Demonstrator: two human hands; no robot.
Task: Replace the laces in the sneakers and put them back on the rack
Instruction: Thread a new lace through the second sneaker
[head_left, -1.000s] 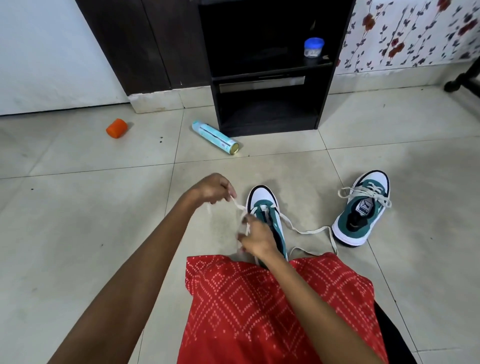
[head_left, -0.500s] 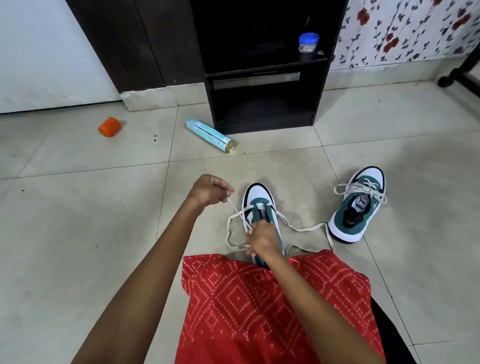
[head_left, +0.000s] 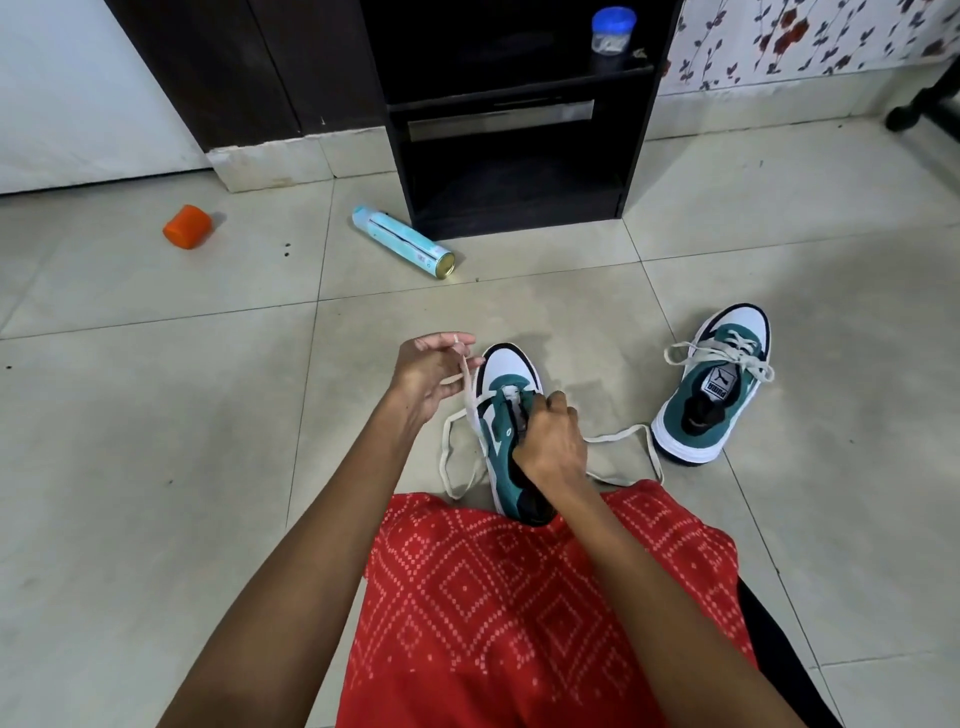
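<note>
Rack (head_left: 636, 130): black, against the wall. Its upper shelf held one jar (head_left: 612, 32) with a blue lid; contents pale and small, probably beads or the like, too blurred to name.

Floor (head_left: 156, 467): spray can (head_left: 402, 243) lying on its side just before the rack; orange cap (head_left: 187, 226) well to the left.

Far sneaker (head_left: 714, 384): on the floor at right, laced, apart from the other.

Near sneaker (head_left: 501, 415): on the floor by the red garment (head_left: 519, 597), toe toward the rack.

Lace (head_left: 470, 400): threaded at the front eyelets, both ends trailing in loops on the floor.

Left hand (head_left: 428, 376): fingers (head_left: 449, 347) pinched the lace tip.

Right hand (head_left: 550, 441): fingers (head_left: 556, 402) curled onto the near sneaker's tongue.

Change over half a second: the left fist had loosened to a fingertip pinch; the right hand had moved forward toward the toe.
</note>
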